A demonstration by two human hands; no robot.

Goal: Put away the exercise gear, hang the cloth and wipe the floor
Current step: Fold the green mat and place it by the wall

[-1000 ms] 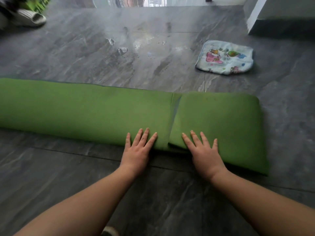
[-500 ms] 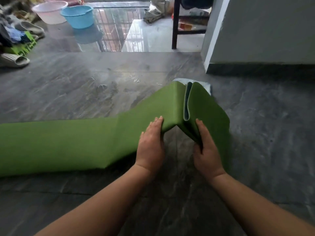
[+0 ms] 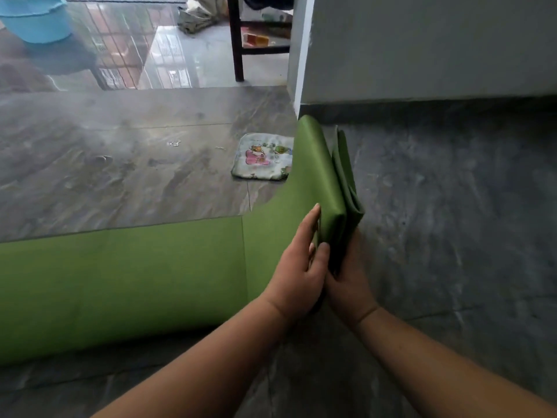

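A long green exercise mat [image 3: 126,282] lies on the grey floor, stretching left out of view. Its right end is folded into a thick stack [image 3: 331,188] that stands up on edge. My left hand [image 3: 298,267] holds the stack's left face, fingers laid along it and thumb at the near edge. Against the stack's right side is my right hand [image 3: 346,285], gripping it with the fingers hidden behind the folds. A small white cloth [image 3: 259,158] with cartoon prints lies flat on the floor just beyond the mat, its right edge hidden by the stack.
A grey wall corner [image 3: 301,70] stands right behind the stack. A dark chair leg [image 3: 236,40] and a blue basin [image 3: 36,19] are farther back on glossy tiles. Small wet marks [image 3: 173,143] dot the floor left of the cloth.
The folded end of the mat, flat under my palms a second ago, has been lifted and closed into an upright stack. Both hands have come together on it.
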